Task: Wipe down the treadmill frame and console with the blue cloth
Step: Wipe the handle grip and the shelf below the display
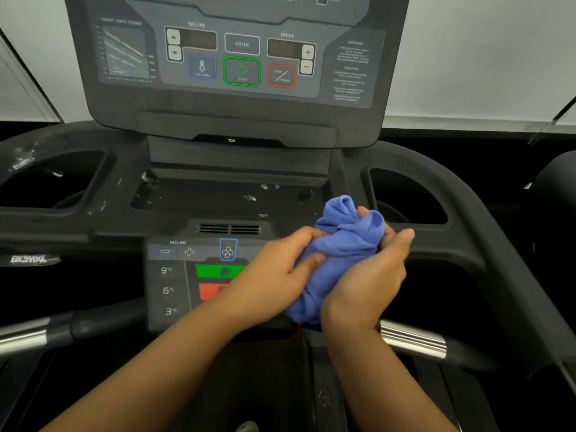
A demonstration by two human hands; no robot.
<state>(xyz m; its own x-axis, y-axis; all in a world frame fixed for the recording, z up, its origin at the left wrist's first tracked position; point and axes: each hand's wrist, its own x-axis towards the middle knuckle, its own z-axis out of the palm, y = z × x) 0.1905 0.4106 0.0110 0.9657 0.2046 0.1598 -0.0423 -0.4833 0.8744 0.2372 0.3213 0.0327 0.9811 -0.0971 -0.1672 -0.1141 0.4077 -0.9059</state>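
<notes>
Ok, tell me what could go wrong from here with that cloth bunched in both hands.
1. The left hand and right hand grip the blue cloth over the lower keypad; a stray press might hit its green start button.
2. The cloth is wadded, so the white smears on the tray could be missed.

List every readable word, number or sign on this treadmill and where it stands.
"INCLINE": upper console.
"SPEED": upper console.
"ENTER": middle key.
"START": green button.
"STOP / PAUSE": red button.
"CAUTION": right text block; small print blurred.
"INCLINE", "−", "+": lower panel.
"9", "6", "3": lower panel.
Graph heading and side logo: too blurred.
</notes>
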